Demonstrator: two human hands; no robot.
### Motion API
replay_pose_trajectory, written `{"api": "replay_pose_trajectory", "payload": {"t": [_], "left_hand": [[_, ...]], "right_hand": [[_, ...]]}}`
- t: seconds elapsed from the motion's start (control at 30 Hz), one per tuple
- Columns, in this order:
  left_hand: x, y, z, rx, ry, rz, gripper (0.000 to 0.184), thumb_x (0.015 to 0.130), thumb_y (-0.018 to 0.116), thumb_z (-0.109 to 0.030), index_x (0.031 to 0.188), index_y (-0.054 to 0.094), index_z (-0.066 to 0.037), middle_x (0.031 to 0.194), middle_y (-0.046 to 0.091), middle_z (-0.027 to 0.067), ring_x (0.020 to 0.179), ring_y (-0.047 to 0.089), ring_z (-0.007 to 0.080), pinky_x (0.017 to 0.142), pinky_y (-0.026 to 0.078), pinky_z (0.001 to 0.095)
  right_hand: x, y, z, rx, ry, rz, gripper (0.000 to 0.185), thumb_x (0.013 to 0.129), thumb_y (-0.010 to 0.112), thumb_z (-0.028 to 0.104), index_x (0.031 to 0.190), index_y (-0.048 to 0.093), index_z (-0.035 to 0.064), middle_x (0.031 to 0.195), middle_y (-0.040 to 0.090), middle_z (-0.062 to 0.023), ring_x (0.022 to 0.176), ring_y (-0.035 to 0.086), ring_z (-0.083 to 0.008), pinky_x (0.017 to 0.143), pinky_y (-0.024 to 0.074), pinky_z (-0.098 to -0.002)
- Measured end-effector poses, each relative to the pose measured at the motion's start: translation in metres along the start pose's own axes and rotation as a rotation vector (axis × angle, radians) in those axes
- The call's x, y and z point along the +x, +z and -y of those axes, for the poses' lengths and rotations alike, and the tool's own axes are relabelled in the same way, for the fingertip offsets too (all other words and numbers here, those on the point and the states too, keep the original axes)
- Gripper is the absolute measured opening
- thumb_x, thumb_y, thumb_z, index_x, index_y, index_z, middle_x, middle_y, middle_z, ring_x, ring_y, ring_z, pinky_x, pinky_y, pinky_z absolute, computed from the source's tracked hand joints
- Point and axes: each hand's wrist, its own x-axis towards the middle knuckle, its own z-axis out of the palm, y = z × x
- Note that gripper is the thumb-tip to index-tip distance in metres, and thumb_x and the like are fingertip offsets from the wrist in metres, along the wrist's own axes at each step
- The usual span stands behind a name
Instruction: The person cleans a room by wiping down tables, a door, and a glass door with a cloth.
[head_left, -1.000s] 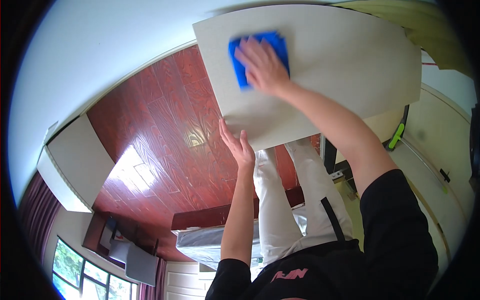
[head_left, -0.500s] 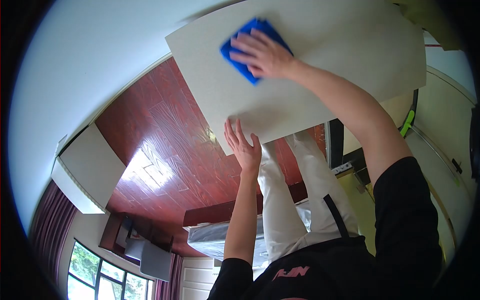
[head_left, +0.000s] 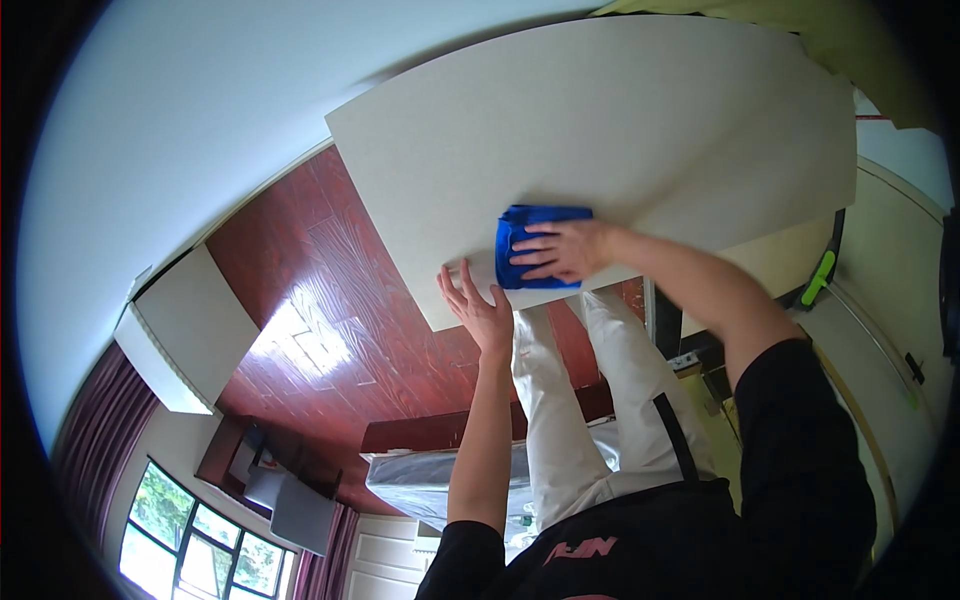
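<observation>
A folded blue cloth (head_left: 515,245) lies on a pale flat board (head_left: 600,120) close to its near edge. My right hand (head_left: 565,250) rests on the cloth with its fingers spread, pressing it flat against the surface. Just left of the cloth, my left hand (head_left: 475,305) touches the board near its near left corner, fingers apart and holding nothing. The cloth's right part is hidden under my right hand.
Below is a reddish wood floor (head_left: 350,270). A white cabinet (head_left: 195,325) stands at the left, beyond it a grey chair (head_left: 300,512). A green-and-black tool (head_left: 820,278) leans at the right. A plastic-covered mattress (head_left: 420,485) is behind my legs.
My right hand has moved the blue cloth from the far part of the board to its near edge. My left hand stays near the near left corner, and the view has shifted slightly.
</observation>
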Motion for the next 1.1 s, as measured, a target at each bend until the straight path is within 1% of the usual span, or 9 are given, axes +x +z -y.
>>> {"api": "replay_pose_trajectory", "payload": {"t": [0.07, 0.23, 0.33, 0.53, 0.67, 0.73, 0.93, 1.03, 1.1], "left_hand": [[0.001, 0.001, -0.001, 0.014, -0.01, -0.007, 0.067, 0.08, 0.062, -0.004, 0.144, 0.043, -0.01, 0.153, 0.027, 0.021, 0.143, 0.024, 0.045, 0.114, 0.028, 0.0575], [0.003, 0.01, -0.002, 0.005, -0.061, -0.046, 0.063, 0.081, 0.059, -0.003, 0.142, 0.045, -0.009, 0.151, 0.029, 0.0216, 0.143, 0.024, 0.046, 0.113, 0.029, 0.0581], [-0.001, 0.013, -0.006, -0.03, -0.101, -0.078, 0.059, 0.083, 0.057, -0.002, 0.14, 0.047, -0.008, 0.151, 0.03, 0.022, 0.143, 0.024, 0.0462, 0.113, 0.029, 0.0582], [0.006, 0.01, 0.005, -0.099, -0.107, -0.083, 0.054, 0.085, 0.053, -0.001, 0.138, 0.05, -0.008, 0.149, 0.033, 0.0224, 0.142, 0.025, 0.0463, 0.114, 0.028, 0.0566], [0.003, 0.001, 0.008, -0.097, -0.06, -0.025, 0.056, 0.084, 0.054, -0.001, 0.14, 0.049, -0.01, 0.15, 0.031, 0.0223, 0.143, 0.024, 0.0463, 0.114, 0.028, 0.0568], [0.002, 0.002, 0.011, -0.055, -0.016, -0.01, 0.061, 0.084, 0.055, -0.002, 0.143, 0.047, -0.011, 0.152, 0.03, 0.022, 0.144, 0.023, 0.0462, 0.114, 0.029, 0.0568], [-0.002, 0.005, 0.014, -0.055, -0.004, 0.008, 0.067, 0.083, 0.057, -0.003, 0.147, 0.042, -0.013, 0.154, 0.028, 0.0216, 0.145, 0.021, 0.0461, 0.115, 0.029, 0.0566], [-0.003, 0.001, 0.014, -0.047, 0.036, 0.0, 0.067, 0.082, 0.058, -0.004, 0.147, 0.043, -0.013, 0.154, 0.028, 0.0211, 0.144, 0.024, 0.0449, 0.115, 0.028, 0.0564], [-0.004, -0.001, 0.015, -0.05, 0.048, -0.01, 0.066, 0.082, 0.058, -0.004, 0.146, 0.043, -0.013, 0.154, 0.03, 0.0207, 0.144, 0.025, 0.044, 0.115, 0.028, 0.0558]], "right_hand": [[0.006, -0.024, -0.055, -0.066, -0.061, -0.053, 0.06, 0.086, 0.058, 0.04, 0.142, 0.049, 0.0221, 0.158, 0.035, -0.006, 0.148, 0.026, -0.027, 0.123, 0.014, -0.0524], [0.041, -0.099, -0.171, -0.355, 0.667, -0.505, 0.053, 0.09, 0.058, 0.026, 0.141, 0.05, 0.0177, 0.15, 0.044, -0.0098, 0.14, 0.037, -0.03, 0.116, 0.0257, -0.0513], [0.05, -0.088, -0.139, -0.324, 0.775, -0.548, 0.054, 0.091, 0.057, 0.025, 0.143, 0.048, 0.0166, 0.15, 0.044, -0.0119, 0.141, 0.036, -0.0317, 0.116, 0.0246, -0.0539], [-0.007, -0.009, 0.027, 0.051, 0.142, 0.079, 0.058, 0.092, 0.053, 0.032, 0.148, 0.043, 0.0219, 0.159, 0.033, -0.0071, 0.148, 0.026, -0.0263, 0.122, 0.0152, -0.051], [-0.022, -0.003, -0.017, 0.153, -0.178, 0.2, 0.059, 0.09, 0.054, 0.037, 0.146, 0.044, 0.0222, 0.16, 0.031, -0.0055, 0.149, 0.024, -0.0239, 0.123, 0.0147, -0.0465], [-0.015, -0.032, -0.052, -0.07, -0.032, 0.02, 0.062, 0.086, 0.06, 0.031, 0.145, 0.044, 0.0216, 0.158, 0.033, -0.0067, 0.149, 0.024, -0.0274, 0.122, 0.0183, -0.0512], [0.029, -0.058, -0.096, -0.324, 1.097, -0.681, 0.05, 0.09, 0.058, 0.022, 0.14, 0.053, 0.0165, 0.149, 0.044, -0.0128, 0.139, 0.039, -0.0337, 0.115, 0.0255, -0.0563], [0.052, -0.027, -0.023, -0.215, 1.186, -0.703, 0.054, 0.088, 0.059, 0.021, 0.141, 0.051, 0.015, 0.15, 0.042, -0.0145, 0.141, 0.036, -0.0365, 0.115, 0.0235, -0.0579], [0.054, 0.001, 0.049, -0.05, 1.01, -0.498, 0.06, 0.087, 0.06, 0.021, 0.146, 0.046, 0.0165, 0.155, 0.036, -0.0145, 0.143, 0.033, -0.0359, 0.116, 0.022, -0.0585]]}}
